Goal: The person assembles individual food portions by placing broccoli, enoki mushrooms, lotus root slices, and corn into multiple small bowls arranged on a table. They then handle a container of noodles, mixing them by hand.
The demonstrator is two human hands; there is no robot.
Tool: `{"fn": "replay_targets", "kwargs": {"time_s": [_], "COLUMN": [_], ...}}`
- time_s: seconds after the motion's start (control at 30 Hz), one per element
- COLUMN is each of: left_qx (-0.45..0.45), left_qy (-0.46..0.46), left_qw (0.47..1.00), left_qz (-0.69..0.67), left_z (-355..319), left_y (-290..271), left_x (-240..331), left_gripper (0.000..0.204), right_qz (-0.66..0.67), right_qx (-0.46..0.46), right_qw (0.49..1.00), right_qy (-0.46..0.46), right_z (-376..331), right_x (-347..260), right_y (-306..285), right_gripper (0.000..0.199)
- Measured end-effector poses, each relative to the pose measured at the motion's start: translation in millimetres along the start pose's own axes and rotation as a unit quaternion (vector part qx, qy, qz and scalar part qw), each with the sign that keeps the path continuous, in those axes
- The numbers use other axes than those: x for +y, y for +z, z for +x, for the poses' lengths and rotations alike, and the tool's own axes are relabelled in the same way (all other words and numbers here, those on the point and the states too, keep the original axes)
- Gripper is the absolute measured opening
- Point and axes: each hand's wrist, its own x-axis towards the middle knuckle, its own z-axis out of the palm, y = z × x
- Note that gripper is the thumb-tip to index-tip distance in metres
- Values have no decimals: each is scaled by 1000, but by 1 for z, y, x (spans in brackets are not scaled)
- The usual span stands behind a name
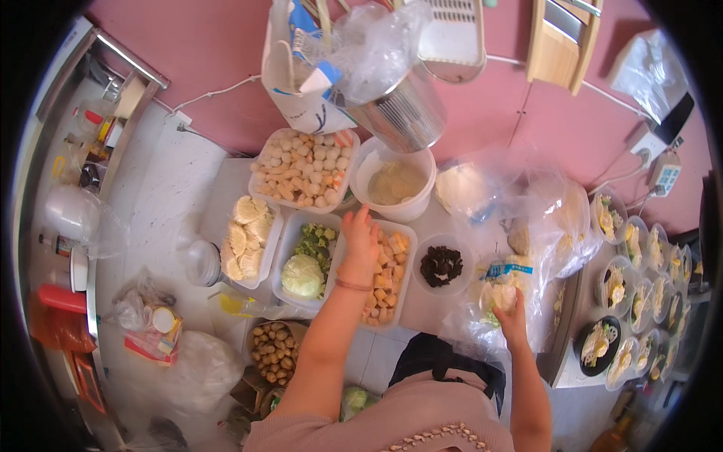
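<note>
My left hand [361, 239] reaches over a white tub of cubed orange and pale food [389, 282], its fingers stretched toward the near rim of a round white bucket [422, 197]. Nothing shows in that hand. At the right, my right hand [512, 315] is closed on the edge of what looks like a clear bowl of pale and green food [498, 295]. Clear plastic bags with a blue label [510, 269] lie just beyond it. Between the hands sits a bowl of dark, wrinkled pieces [441, 265]. The bucket holds pale food in liquid.
Tubs hold pale balls [305, 166], folded yellowish sheets [247, 233] and a cabbage with broccoli [303, 276]. Several filled bowls [616, 286] line the right counter. A metal cylinder [403, 113] leans above the bucket. Below the tubs stands a sack of small potatoes [274, 352].
</note>
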Motion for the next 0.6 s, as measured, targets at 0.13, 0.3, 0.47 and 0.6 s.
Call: {"fn": "replay_targets", "kwargs": {"time_s": [0.13,0.3,0.47,0.6], "left_qx": [14,12,68,123], "left_qy": [92,117,111,135], "left_qw": [991,984,987,980], "left_qz": [-98,-134,-94,-80], "left_z": [5,17,21,9], "left_y": [-4,-42,-70,-122], "left_x": [30,68,89,110], "left_gripper": [62,56,50,41], "right_qz": [-156,-197,-143,32], "right_qx": [67,102,103,-78], "right_qw": [982,971,975,994], "right_qy": [-84,-86,-138,-74], "right_z": [-4,-17,-23,-12], "right_x": [22,-12,-57,-88], "right_y": [-8,-6,10,41], "right_gripper": [77,60,27,16]}}
